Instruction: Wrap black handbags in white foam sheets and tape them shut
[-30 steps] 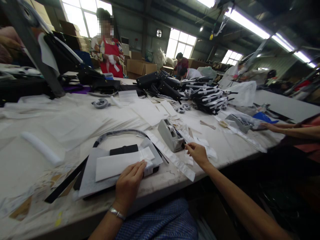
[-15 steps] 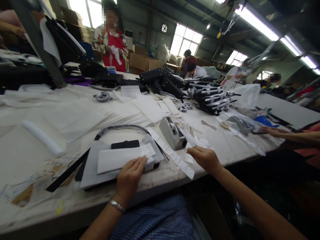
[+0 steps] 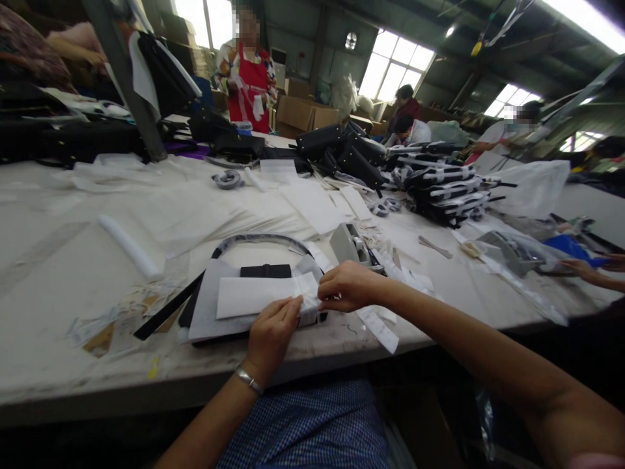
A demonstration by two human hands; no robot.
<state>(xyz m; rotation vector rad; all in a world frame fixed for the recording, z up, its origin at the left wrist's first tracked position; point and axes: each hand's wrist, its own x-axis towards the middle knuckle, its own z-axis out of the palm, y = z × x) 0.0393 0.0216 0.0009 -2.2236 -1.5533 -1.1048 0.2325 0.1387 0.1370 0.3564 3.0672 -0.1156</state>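
Left hand (image 3: 274, 329) against smooth rectangular white card (image 3: 254, 296), thin greyish sheet (image 3: 207, 311) beneath

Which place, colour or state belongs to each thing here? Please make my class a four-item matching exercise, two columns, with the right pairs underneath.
Things:
1. left hand
2. bag handle
3. nearer tape dispenser
4. apron

Descriptions:
A. grey, just beyond the right hand
B. red, in the background
C. silver-coloured band at its wrist
D. curved in an arch

Pairs: 1-C, 2-D, 3-A, 4-B
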